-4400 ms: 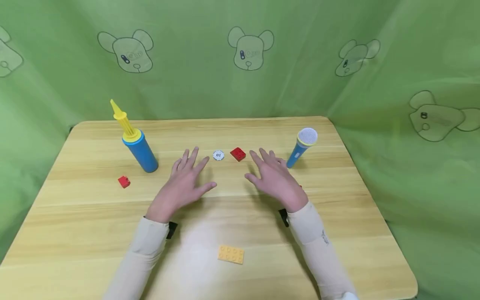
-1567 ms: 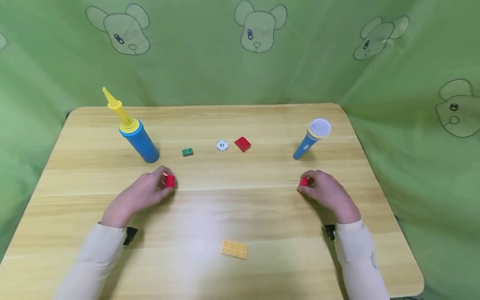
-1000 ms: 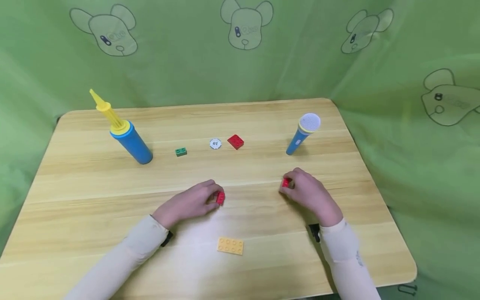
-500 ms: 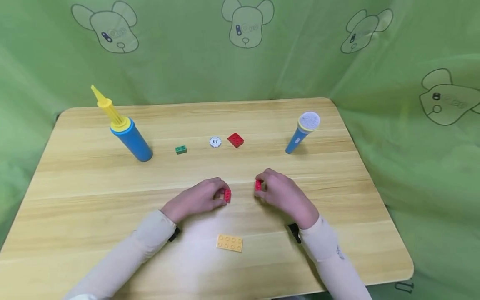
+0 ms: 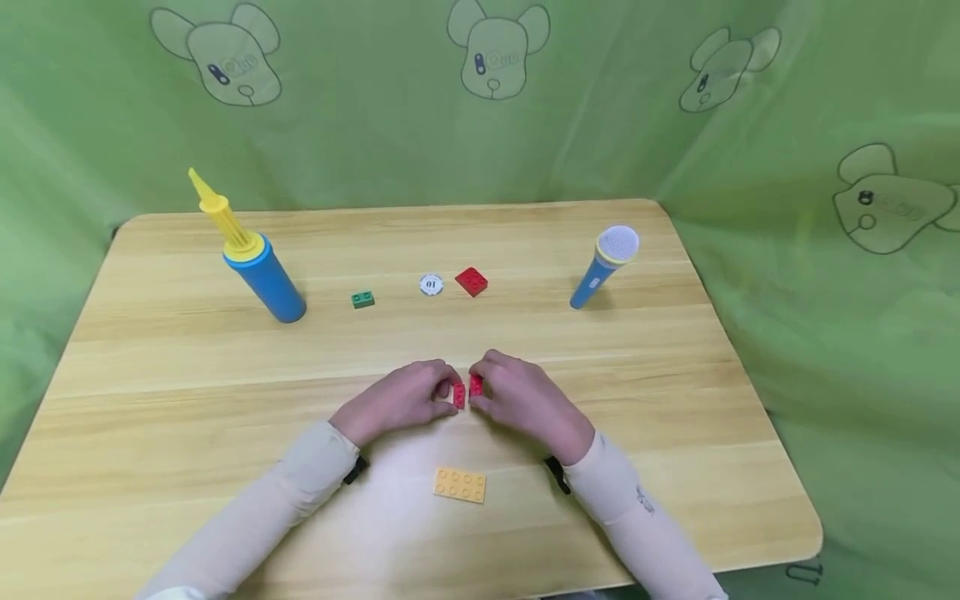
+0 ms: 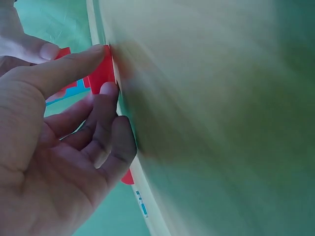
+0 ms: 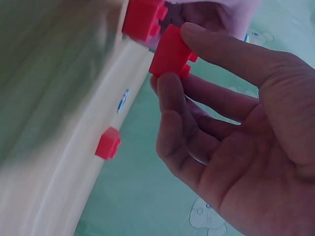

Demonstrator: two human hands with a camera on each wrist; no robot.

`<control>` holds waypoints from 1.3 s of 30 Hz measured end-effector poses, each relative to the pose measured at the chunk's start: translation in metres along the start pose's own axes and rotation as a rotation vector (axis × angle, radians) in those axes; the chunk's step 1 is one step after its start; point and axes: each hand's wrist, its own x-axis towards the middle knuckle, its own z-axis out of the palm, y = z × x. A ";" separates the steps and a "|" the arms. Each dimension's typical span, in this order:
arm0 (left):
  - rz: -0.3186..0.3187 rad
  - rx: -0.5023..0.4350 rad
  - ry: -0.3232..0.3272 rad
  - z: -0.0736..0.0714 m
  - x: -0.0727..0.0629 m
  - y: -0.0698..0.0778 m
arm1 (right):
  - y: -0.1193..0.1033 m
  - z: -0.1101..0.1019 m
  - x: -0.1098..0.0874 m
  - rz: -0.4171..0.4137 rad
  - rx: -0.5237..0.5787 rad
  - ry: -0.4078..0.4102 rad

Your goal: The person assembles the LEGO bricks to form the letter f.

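Observation:
Near the middle of the table, my left hand point(image 5: 397, 402) pinches a small red toy brick point(image 5: 459, 396) between thumb and fingers. Just right of it, my right hand point(image 5: 528, 400) pinches a second red toy brick point(image 5: 476, 386). A narrow gap separates the two bricks in the head view. From the right wrist, the right-hand brick point(image 7: 169, 51) shows its studs turned toward the palm, with the left-hand brick point(image 7: 141, 19) close behind. Fingers partly cover both bricks. In the left wrist view, the left-hand brick point(image 6: 102, 73) sits between thumb and fingertips.
Beyond the hands lie a green brick point(image 5: 363, 299), a white chip point(image 5: 431, 285) marked 10 and a flat red brick point(image 5: 472, 282). A blue-and-yellow hand pump point(image 5: 266, 279) stands left, a toy microphone point(image 5: 600, 271) right. A yellow-orange brick point(image 5: 460, 485) lies nearer.
Both hands, open earlier, took up red bricks at either side. They carried these inward to mid-table; over the last half second, mainly the right hand moved left, narrowing the gap.

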 end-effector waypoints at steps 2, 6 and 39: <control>-0.011 -0.014 -0.006 0.001 0.000 -0.001 | -0.002 0.004 0.001 -0.010 0.007 -0.004; -0.026 -0.025 -0.005 0.002 0.002 -0.002 | -0.006 0.009 0.005 -0.034 0.010 0.001; -0.037 -0.081 -0.004 -0.001 0.002 -0.002 | -0.013 0.016 0.010 -0.024 0.023 -0.009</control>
